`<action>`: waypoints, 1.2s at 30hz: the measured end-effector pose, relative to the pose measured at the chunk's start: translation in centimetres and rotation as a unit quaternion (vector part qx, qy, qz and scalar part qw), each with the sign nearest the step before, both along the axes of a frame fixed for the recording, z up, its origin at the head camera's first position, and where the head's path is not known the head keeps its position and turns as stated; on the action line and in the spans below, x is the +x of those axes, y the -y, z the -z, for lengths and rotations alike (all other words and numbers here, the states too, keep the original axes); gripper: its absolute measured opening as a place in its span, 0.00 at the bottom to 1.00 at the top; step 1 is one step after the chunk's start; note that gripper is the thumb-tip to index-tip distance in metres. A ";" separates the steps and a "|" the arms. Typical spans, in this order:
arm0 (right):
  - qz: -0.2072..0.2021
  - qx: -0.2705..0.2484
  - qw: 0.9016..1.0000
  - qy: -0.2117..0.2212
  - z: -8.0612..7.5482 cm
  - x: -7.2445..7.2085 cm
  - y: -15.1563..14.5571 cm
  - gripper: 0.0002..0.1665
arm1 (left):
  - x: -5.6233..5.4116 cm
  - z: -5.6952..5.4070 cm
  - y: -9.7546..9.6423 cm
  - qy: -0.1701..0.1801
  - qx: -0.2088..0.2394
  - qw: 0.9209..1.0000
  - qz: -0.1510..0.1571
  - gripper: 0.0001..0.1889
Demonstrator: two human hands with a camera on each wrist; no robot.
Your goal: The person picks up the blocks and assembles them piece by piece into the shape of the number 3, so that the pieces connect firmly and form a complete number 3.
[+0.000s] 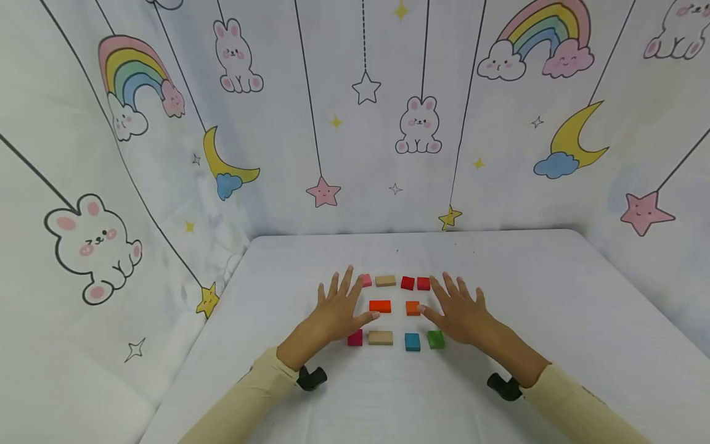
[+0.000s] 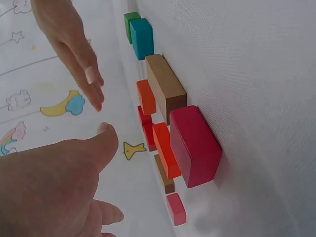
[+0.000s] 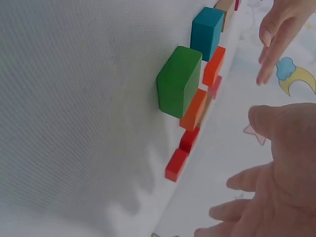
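Note:
Both hands are held over a group of small coloured blocks, fingers spread, gripping nothing. Above the left side is my left hand [image 1: 338, 310], nearest a crimson block [image 1: 355, 337], a red-orange block [image 1: 379, 306] and a partly covered pink block [image 1: 367, 280]. On the right, my right hand [image 1: 463, 314] hovers near a green block [image 1: 436, 339], an orange block [image 1: 413, 308] and a red block [image 1: 423, 283]. Another red block [image 1: 407, 283] lies beside that one. Between the hands are a teal-blue block [image 1: 412, 341] and two tan wooden blocks, one in front [image 1: 380, 338], one behind [image 1: 385, 280].
The blocks lie in three loose rows on a white-covered table [image 1: 532, 271]. Behind and to the left hangs a white cloth [image 1: 277, 123] printed with rabbits, stars, moons and rainbows. A dark wrist camera [image 1: 312, 378] shows under the left sleeve, another [image 1: 503, 387] by the right.

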State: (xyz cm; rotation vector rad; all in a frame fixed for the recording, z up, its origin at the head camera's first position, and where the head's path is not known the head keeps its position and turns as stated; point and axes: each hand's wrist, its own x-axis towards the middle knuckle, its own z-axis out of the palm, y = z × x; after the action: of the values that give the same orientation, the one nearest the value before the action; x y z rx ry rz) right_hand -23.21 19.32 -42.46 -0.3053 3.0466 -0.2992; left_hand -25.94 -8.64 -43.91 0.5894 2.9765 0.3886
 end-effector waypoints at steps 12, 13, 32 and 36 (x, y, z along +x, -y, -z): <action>-0.035 -0.010 0.997 -0.066 1.1 -1.2 -0.1 0.38 | -0.8 0.2 -0.3 -0.032 -0.011 0.999 0.025 0.45; -0.039 -0.009 0.997 -0.070 1.2 -1.4 -0.1 0.37 | -0.9 0.2 -0.3 -0.037 -0.007 0.999 0.030 0.43; -0.078 -0.028 0.993 -0.086 2.4 -2.8 0.7 0.23 | -1.7 0.6 -1.7 -0.072 -0.025 0.995 0.060 0.23; -0.081 -0.027 0.993 -0.084 2.7 -3.0 0.8 0.21 | -2.1 0.8 -1.9 -0.073 -0.021 0.995 0.064 0.19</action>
State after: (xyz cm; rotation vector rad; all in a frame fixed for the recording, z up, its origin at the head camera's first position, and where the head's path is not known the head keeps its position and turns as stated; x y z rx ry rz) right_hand -26.22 18.50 -45.13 -0.6065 3.1543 -0.3637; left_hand -28.05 -6.77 -44.71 0.8324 3.0522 0.2822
